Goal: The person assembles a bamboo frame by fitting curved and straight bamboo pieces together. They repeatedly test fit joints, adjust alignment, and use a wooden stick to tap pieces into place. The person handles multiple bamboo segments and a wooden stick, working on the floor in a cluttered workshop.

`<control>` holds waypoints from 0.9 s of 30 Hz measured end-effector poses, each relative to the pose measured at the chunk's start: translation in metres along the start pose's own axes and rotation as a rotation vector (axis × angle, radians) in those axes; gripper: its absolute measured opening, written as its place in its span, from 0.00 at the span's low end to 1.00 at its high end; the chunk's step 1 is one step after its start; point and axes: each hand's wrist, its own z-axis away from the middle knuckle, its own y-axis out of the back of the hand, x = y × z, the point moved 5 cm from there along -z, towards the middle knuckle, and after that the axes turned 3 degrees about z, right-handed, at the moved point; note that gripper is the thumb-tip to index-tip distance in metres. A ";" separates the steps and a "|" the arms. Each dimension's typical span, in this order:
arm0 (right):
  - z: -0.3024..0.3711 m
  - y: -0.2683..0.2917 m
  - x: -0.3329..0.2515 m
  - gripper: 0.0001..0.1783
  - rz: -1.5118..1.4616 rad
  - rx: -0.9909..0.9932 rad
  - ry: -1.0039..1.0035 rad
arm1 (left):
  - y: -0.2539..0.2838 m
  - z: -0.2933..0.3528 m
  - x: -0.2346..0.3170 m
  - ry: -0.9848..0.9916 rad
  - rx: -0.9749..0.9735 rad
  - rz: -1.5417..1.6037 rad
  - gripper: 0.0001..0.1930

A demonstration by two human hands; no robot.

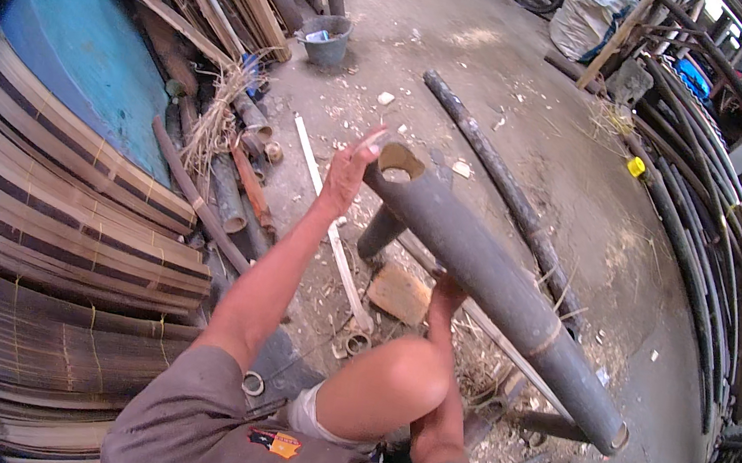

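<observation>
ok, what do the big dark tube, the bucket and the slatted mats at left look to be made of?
Big dark tube: bamboo, matte dark skin; node ring, pale cut wall at the end.
Bucket: probably plastic, dull grey; smooth, rimmed, though metal isn't ruled out.
Slatted mats: likely bamboo or wood strips, pale and dark, with yellow thread across them.

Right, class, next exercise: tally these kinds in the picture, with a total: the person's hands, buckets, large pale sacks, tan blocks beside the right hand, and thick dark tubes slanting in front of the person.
Hands: 2 (left hand, right hand)
Bucket: 1
Pale sack: 1
Tan block: 1
Thick dark tube: 1
Total: 6
</observation>
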 end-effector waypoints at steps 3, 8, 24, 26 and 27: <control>-0.027 -0.011 -0.007 0.22 -0.513 0.012 -0.123 | 0.012 0.002 -0.007 0.039 0.048 0.090 0.33; -0.030 -0.060 -0.146 0.22 -0.597 0.028 0.144 | 0.022 0.007 -0.015 0.036 0.116 0.175 0.33; -0.060 -0.082 -0.156 0.24 -1.772 -0.292 -0.515 | 0.030 0.010 -0.014 0.014 0.148 0.184 0.32; -0.073 -0.070 -0.113 0.23 -1.524 -0.179 -0.420 | 0.022 0.010 -0.013 -0.008 0.139 0.210 0.32; -0.077 -0.068 -0.101 0.23 -1.355 -0.110 -0.330 | 0.013 0.007 -0.011 -0.021 0.124 0.226 0.32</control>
